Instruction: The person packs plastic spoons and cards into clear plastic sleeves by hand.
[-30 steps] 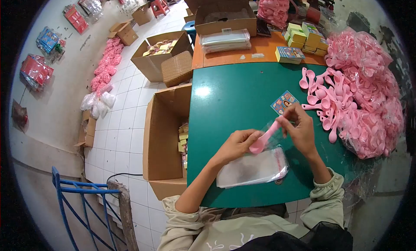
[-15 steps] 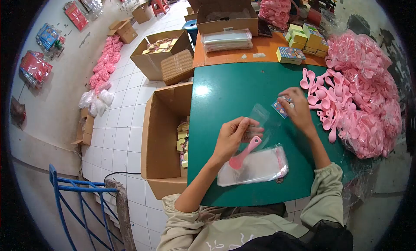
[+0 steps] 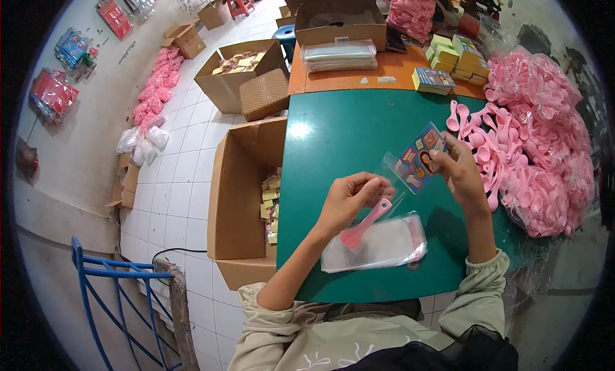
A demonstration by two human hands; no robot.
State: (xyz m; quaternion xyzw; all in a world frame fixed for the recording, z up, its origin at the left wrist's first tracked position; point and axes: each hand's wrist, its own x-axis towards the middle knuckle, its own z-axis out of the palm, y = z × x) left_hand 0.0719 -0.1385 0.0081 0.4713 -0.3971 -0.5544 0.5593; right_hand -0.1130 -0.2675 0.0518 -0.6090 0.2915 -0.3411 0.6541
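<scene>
My left hand [image 3: 354,201] pinches a clear plastic bag [image 3: 392,167], thumb against fingers. A pink spoon [image 3: 366,225] slants just below those fingers, over a stack of clear plastic bags [image 3: 378,244]; whether it lies inside the held bag I cannot tell. In my right hand [image 3: 460,166] is a colourful printed card [image 3: 419,158], gripped near its right edge. Its lower left edge overlaps the mouth of the bag. Right of that hand spreads a pile of loose pink spoons [image 3: 490,133].
Bulging plastic bags of pink spoons [image 3: 544,140] crowd the right side of the green table [image 3: 339,140]. Small card stacks [image 3: 433,81] and packs of clear bags [image 3: 339,54] lie behind. An open carton [image 3: 240,179] stands left; a blue railing [image 3: 118,275] is lower left.
My right hand has brought the card left and down to the bag, and its printed face now shows fully. My left hand stays nearly in place.
</scene>
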